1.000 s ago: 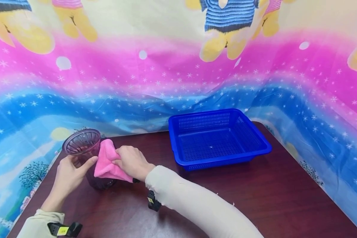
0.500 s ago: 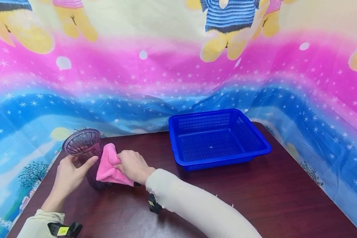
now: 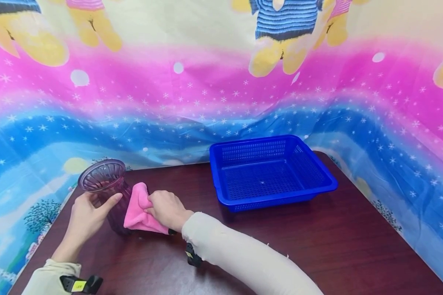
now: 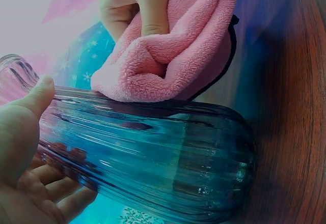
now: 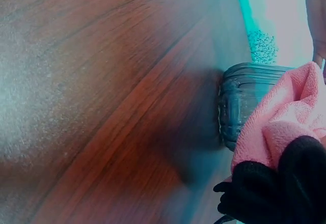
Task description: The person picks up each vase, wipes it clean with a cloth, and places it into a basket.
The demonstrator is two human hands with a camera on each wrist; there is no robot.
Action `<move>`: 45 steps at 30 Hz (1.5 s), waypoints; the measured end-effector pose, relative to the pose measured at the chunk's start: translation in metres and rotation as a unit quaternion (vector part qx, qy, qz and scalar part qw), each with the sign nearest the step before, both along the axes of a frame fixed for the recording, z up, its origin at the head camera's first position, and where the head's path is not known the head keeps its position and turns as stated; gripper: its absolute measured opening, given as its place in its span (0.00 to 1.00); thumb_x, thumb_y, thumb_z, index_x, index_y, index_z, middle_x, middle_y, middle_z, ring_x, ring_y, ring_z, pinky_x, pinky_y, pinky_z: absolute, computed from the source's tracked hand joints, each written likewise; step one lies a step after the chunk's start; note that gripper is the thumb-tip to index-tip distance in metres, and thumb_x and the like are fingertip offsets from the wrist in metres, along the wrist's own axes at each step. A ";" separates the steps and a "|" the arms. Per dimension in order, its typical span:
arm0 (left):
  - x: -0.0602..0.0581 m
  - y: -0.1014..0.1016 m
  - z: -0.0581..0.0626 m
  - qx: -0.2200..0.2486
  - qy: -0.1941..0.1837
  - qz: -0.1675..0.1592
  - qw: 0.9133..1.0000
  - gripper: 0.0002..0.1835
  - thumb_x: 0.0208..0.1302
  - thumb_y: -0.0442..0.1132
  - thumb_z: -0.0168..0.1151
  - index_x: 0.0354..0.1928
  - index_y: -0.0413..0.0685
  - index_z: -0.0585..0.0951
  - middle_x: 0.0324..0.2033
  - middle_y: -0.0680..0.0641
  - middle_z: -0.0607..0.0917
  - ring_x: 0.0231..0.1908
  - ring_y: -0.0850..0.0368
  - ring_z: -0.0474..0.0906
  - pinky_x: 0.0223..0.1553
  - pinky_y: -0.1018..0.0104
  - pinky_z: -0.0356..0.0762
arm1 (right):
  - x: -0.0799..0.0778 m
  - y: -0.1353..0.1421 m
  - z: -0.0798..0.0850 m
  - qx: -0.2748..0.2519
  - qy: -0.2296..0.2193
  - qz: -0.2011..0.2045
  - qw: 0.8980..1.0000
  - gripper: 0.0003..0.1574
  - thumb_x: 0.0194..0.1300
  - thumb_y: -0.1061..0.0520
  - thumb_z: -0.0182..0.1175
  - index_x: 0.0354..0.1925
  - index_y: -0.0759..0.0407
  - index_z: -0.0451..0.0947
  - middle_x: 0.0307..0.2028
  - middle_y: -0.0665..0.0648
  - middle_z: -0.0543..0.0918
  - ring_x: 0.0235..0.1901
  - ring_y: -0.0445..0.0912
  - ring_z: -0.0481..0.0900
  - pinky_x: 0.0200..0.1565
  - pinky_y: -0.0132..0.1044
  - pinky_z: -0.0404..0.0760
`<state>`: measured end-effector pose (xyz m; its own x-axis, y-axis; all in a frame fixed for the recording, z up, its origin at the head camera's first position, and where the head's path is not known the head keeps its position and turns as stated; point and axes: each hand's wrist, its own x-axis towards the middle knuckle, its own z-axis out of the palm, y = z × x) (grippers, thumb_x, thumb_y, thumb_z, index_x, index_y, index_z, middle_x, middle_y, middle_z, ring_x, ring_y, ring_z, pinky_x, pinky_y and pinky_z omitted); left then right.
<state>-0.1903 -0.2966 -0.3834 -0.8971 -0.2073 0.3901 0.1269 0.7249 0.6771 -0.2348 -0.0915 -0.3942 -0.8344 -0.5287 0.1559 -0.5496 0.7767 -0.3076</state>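
Note:
A ribbed, see-through purple glass vase (image 3: 112, 213) with a flared rim stands at the left of the table. My left hand (image 3: 86, 217) holds it just below the rim, thumb on the near side and fingers round the other, as the left wrist view shows. My right hand (image 3: 170, 209) grips a pink plush cloth (image 3: 138, 211) with dark edging. In the left wrist view the bunched cloth (image 4: 163, 56) lies against the vase's side (image 4: 142, 147). The right wrist view shows the vase's base (image 5: 237, 107) on the table, partly hidden behind the cloth.
A blue plastic basket (image 3: 273, 180) with perforated walls stands at the back right of the dark red-brown wooden table (image 3: 280, 246). Behind the table hangs a colourful printed backdrop (image 3: 192, 98). Black wrist camera mounts (image 3: 81, 284) sit at both cuffs.
My right hand and the pink cloth have moved down along the vase and slightly right, baring more of its upper side. The left hand and the vase have stayed in place.

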 end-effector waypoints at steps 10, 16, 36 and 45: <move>0.000 -0.001 0.003 -0.008 -0.005 0.007 1.000 0.27 0.62 0.49 0.71 0.55 0.36 0.80 0.47 0.27 0.86 0.34 0.94 0.63 0.35 0.88 0.65 | 0.000 0.000 -0.010 0.011 0.007 0.001 1.000 0.11 0.69 0.44 0.65 0.31 0.45 0.83 0.29 0.46 0.85 0.33 0.39 0.82 0.34 0.31 0.79; 0.000 -0.002 0.004 -0.008 -0.009 0.008 1.000 0.27 0.62 0.50 0.71 0.55 0.36 0.79 0.48 0.27 0.86 0.34 0.94 0.63 0.35 0.87 0.65 | 0.000 0.002 -0.017 0.027 0.018 0.005 0.999 0.13 0.69 0.44 0.64 0.28 0.45 0.82 0.28 0.46 0.84 0.31 0.39 0.81 0.33 0.31 0.79; 0.001 -0.002 0.001 -0.024 -0.019 0.012 0.999 0.29 0.63 0.51 0.70 0.57 0.36 0.78 0.49 0.27 0.86 0.49 0.37 0.86 0.36 0.88 0.64 | -0.001 0.005 -0.038 0.062 -0.004 -0.002 0.998 0.11 0.67 0.45 0.67 0.29 0.45 0.81 0.31 0.44 0.84 0.34 0.39 0.83 0.33 0.33 0.81; 0.001 0.000 0.002 -0.018 -0.015 0.007 1.000 0.29 0.63 0.51 0.70 0.57 0.36 0.78 0.49 0.27 0.86 0.44 0.55 0.88 0.36 0.90 0.63 | -0.004 0.006 -0.041 0.065 -0.031 -0.017 0.997 0.06 0.66 0.44 0.67 0.36 0.42 0.85 0.37 0.42 0.87 0.38 0.38 0.85 0.37 0.32 0.81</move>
